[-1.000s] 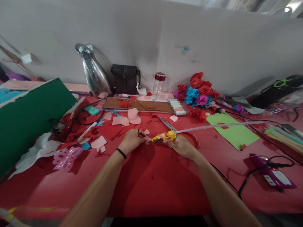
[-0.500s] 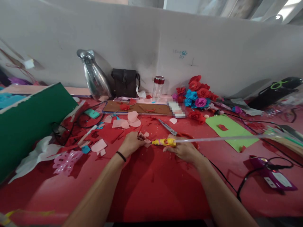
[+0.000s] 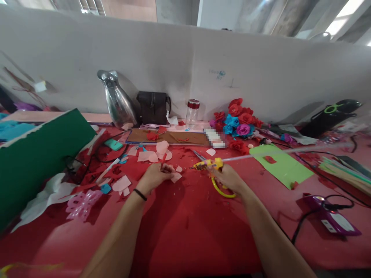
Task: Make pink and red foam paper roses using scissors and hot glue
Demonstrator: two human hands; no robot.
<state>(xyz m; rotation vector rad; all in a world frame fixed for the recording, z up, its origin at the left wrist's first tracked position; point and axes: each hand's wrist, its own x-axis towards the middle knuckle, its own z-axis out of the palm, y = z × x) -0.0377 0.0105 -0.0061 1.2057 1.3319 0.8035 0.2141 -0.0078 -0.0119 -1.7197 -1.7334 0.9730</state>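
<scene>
My right hand (image 3: 227, 177) is wrapped around a yellow glue gun (image 3: 207, 165), whose nozzle points left. A long clear glue stick (image 3: 278, 151) juts out of its back toward the right, and its yellow handle loop (image 3: 223, 192) hangs below my fingers. My left hand (image 3: 156, 177) pinches a pale pink paper petal (image 3: 176, 177) at the fingertips, a short gap from the nozzle. Just behind the glue gun lies a pair of scissors (image 3: 199, 155), partly covered by it. More pink paper petals (image 3: 162, 148) lie beyond my left hand.
Red scraps and a pink plastic butterfly (image 3: 82, 204) lie left, beside a green box (image 3: 43, 162). A steel jug (image 3: 118, 102), dark bag (image 3: 153, 107), glass jar (image 3: 192, 114) and paper roses (image 3: 239, 119) line the wall. At right are a green sheet (image 3: 281, 166) and purple power strip (image 3: 332, 216).
The glue gun has turned and drawn back right, away from my left hand, so its handle loop now shows. My left hand has shifted slightly left. The view has tilted up a little.
</scene>
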